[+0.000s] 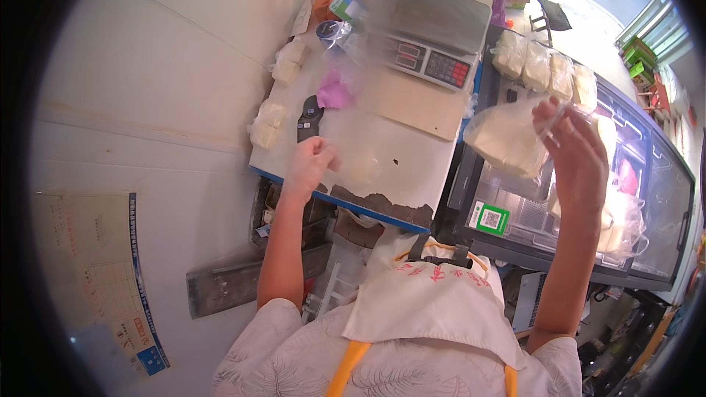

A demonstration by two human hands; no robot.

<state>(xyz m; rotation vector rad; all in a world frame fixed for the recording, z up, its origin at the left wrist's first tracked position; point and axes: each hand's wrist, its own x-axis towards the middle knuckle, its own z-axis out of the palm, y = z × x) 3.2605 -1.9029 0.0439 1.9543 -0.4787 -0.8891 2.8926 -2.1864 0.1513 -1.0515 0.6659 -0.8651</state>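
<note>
My right hand point(575, 148) is raised over the glass-topped display case. Its fingers close on the gathered top of a clear plastic bag point(507, 136), which hangs to the hand's left with a large pale cream block inside, its kind unclear. My left hand point(312, 167) hovers above the near left part of the white table point(368, 147), fingers curled together. Whatever it might hold is hidden or too small to see. Just beyond it lies a black handheld device point(309, 117), with a crumpled pink plastic bag point(337, 90) to its right.
A digital scale point(430, 66) with a metal pan point(437, 18) stands at the table's far side. Bagged pale blocks point(271, 123) sit along the left edge. More bagged blocks point(543, 66) line the display case point(460, 209), where a green-bordered code card point(489, 218) faces up.
</note>
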